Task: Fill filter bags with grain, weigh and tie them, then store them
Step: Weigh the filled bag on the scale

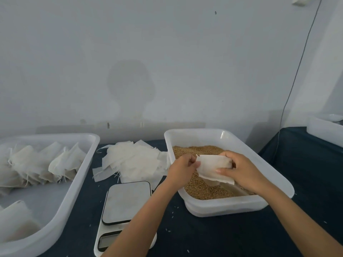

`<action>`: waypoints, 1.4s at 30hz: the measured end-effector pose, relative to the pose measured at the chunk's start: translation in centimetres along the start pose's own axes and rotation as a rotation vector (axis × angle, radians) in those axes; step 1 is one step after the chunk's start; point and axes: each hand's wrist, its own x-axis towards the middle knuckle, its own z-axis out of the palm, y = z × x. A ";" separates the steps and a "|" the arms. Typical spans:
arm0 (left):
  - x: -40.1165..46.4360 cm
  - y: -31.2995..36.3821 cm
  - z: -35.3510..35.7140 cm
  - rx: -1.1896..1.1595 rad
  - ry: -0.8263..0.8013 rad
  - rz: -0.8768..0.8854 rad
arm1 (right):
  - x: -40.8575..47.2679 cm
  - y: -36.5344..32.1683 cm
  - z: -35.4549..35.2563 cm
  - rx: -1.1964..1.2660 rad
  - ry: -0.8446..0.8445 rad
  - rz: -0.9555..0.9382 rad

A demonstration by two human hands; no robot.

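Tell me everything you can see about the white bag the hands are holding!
The filter bag is thin, white and papery-looking, roughly square and a bit crumpled. It hangs tilted above the grain in the tub. The left hand pinches its left edge, and the right hand grips its right side. Whether it holds grain cannot be seen.

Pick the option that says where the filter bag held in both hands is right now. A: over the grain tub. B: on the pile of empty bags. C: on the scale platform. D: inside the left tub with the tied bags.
A: the left hand and right hand hold the filter bag above the grain in the grain tub; the scale platform is bare.
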 end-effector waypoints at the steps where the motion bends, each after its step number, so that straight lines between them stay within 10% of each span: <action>1: 0.0 0.0 0.0 0.007 -0.001 0.008 | 0.0 0.0 0.0 -0.004 -0.002 -0.006; 18: 0.9 2.1 -0.4 -0.055 -0.034 0.366 | -0.6 -0.3 2.5 0.223 -0.120 0.156; 26: 1.0 3.0 -2.3 0.264 -0.075 0.625 | 0.5 -0.9 3.3 0.531 0.006 0.217; 33: -0.4 1.5 -4.1 -0.177 0.132 0.300 | 1.6 -4.2 4.8 0.662 0.260 0.148; 42: -5.0 -3.3 -10.1 -0.248 0.440 0.132 | 2.4 -10.1 11.8 0.831 0.108 0.041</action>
